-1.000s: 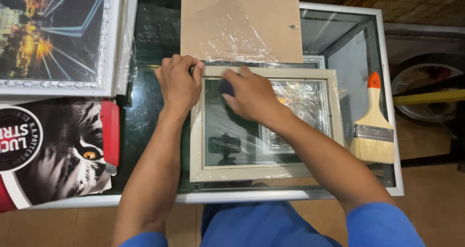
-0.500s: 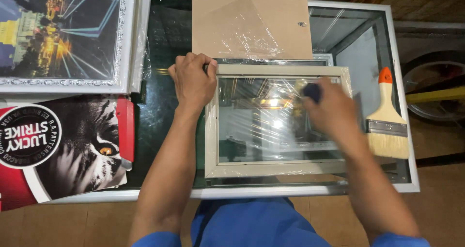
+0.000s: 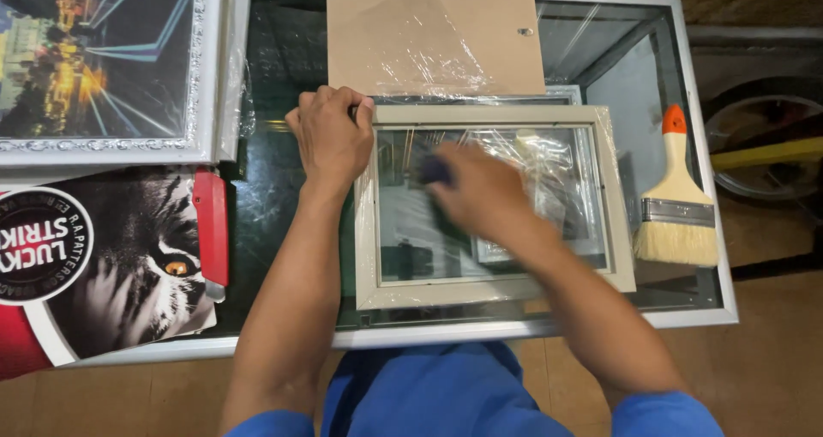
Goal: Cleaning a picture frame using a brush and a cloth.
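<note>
Down on the glass table [image 3: 283,197], the left hand [image 3: 330,137] presses flat on the pale picture frame's [image 3: 493,287] far-left corner; the blurred right hand [image 3: 480,192] grips a dark pad [image 3: 433,171] on its glass.

Right hand [image 3: 480,192] — motion-blurred

A wide wooden-handled paintbrush with an orange tip [image 3: 677,201] lies at the right of the glass-topped bench [image 3: 283,205]. Left — a silver-framed night-scene picture [image 3: 94,60], a red utility knife [image 3: 212,231]; a brown backing board [image 3: 433,34] lies beyond.

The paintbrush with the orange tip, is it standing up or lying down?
Lying down. The paintbrush rests flat on the glass table, bristles toward the person.
</note>
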